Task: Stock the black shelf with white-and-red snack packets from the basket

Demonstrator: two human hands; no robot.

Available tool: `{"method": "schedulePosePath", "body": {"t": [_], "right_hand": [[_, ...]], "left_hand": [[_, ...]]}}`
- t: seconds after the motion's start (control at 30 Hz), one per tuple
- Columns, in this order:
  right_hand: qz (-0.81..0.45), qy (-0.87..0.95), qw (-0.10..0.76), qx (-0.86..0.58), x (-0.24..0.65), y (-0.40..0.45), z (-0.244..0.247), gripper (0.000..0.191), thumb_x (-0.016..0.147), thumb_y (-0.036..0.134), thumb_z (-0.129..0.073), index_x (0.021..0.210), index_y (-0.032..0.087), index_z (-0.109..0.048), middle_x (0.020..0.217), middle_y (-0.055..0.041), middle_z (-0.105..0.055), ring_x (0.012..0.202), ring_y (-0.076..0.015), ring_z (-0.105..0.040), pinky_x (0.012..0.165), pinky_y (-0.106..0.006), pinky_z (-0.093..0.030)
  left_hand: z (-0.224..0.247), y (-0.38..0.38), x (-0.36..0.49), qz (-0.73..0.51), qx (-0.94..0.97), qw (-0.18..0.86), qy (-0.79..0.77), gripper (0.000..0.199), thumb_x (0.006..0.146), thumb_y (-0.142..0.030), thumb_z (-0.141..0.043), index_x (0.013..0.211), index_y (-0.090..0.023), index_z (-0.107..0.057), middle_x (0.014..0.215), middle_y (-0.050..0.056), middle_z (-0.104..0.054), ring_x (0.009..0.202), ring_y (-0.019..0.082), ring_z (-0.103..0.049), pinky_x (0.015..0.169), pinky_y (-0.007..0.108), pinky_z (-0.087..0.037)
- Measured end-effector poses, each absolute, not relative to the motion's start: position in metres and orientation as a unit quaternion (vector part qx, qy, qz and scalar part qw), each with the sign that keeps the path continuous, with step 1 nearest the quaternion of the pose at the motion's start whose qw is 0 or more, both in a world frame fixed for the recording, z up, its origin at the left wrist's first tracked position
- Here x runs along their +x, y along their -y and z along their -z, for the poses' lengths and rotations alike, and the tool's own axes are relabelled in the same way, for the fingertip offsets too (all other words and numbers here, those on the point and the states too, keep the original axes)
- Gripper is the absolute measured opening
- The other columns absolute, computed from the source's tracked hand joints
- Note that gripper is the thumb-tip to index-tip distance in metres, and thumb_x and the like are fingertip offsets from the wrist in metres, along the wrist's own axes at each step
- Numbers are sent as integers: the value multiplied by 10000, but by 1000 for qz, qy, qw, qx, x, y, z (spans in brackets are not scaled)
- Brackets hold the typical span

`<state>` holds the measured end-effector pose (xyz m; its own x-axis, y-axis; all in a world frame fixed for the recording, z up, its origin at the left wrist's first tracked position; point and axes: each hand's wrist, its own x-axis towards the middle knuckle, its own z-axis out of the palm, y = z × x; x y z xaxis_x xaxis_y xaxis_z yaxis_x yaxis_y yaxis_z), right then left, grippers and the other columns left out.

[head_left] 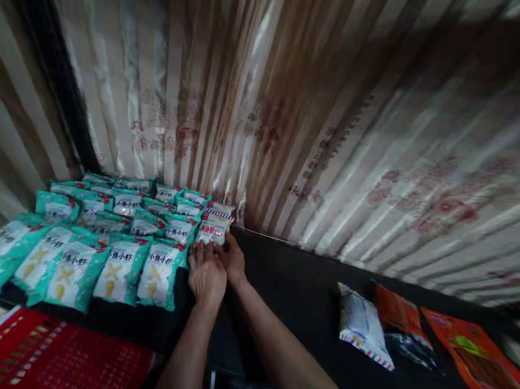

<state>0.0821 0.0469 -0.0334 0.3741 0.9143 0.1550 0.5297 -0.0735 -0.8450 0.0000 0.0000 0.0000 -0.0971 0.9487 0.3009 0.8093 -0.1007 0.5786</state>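
Observation:
Both of my hands meet at the near end of a white snack bag with red print and a striped edge (213,225). On its left side my left hand (207,272) has its fingers bent over the bag's lower edge. My right hand (233,258) is against the right side, fingers curled around that corner. The bag lies beside rows of green-and-white snack bags (118,269) on the black surface (284,283). Another similar bag seems to stand just behind it.
A red plastic basket (58,384) sits at the lower left. To the right lie a white bag with a striped edge (362,326), an orange and dark bag (401,323) and an orange bag (472,351). Pleated, printed sheeting (326,112) hangs behind.

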Motion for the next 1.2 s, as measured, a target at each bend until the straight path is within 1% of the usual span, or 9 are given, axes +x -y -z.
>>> {"method": "schedulePosePath", "body": {"t": [0.1,0.2,0.33,0.47,0.6,0.7,0.87,1.03,1.2], "right_hand": [[-222,513,446,-699,83,-47,34,472,753,273,-615,1215,233,-531,1143,-42,-641,1031,-184,-599,911,-316,-453],[-242,511,462,-684,82,-45,34,475,750,277,-615,1216,238,-530,1080,-35,-665,960,-182,-626,856,-312,-482],[-253,504,481,-672,83,-41,32,458,747,303,-620,1191,217,-548,1018,-40,-678,910,-181,-634,806,-302,-493],[-232,492,469,-696,82,-30,24,385,776,312,-588,1139,183,-581,1010,-59,-668,923,-180,-619,833,-299,-474],[-175,474,449,-737,80,-17,16,349,805,298,-549,1109,135,-599,1016,-95,-647,933,-187,-602,859,-305,-458],[-155,471,432,-754,82,-6,13,316,810,267,-539,1094,148,-606,1033,-86,-637,936,-172,-595,861,-288,-458],[-142,468,422,-763,96,21,10,302,823,208,-504,1102,147,-601,1064,-89,-629,923,-160,-604,849,-275,-469],[-107,483,407,-768,114,56,8,307,811,153,-473,1083,134,-614,1054,-103,-636,972,-189,-592,897,-310,-453],[-86,483,410,-769,123,98,10,327,790,123,-453,1068,155,-623,1047,-91,-636,974,-186,-584,912,-321,-446]], "left_hand": [[1,1,-1,-332,664,105,-662,386,860,-168,-394,1189,-85,-579,1270,123,-547,1220,282,-422,1027,398,-377],[1,2,-1,-338,662,103,-662,382,855,-165,-396,1178,-89,-586,1276,120,-543,1208,288,-426,1009,406,-396],[2,3,0,-352,655,100,-661,368,846,-166,-409,1152,-102,-603,1291,109,-530,1208,300,-416,989,412,-416],[2,4,-1,-360,658,98,-654,353,843,-169,-414,1122,-101,-620,1298,123,-520,1203,310,-413,977,428,-423],[2,8,2,-388,659,95,-638,342,834,-159,-413,1088,-89,-631,1281,152,-523,1208,312,-406,981,444,-413],[2,13,7,-410,665,110,-614,338,819,-140,-407,1060,-100,-640,1248,141,-549,1186,301,-430,979,446,-409],[4,30,21,-412,701,146,-563,355,797,-92,-381,1043,-85,-637,1172,147,-598,1133,263,-491,989,407,-397],[11,57,31,-389,749,164,-511,367,784,-80,-379,1047,-117,-631,1108,120,-634,1037,251,-548,928,390,-447],[13,89,35,-381,798,173,-434,389,763,-49,-377,1030,-171,-631,1114,86,-629,1041,214,-559,941,362,-457]]}}
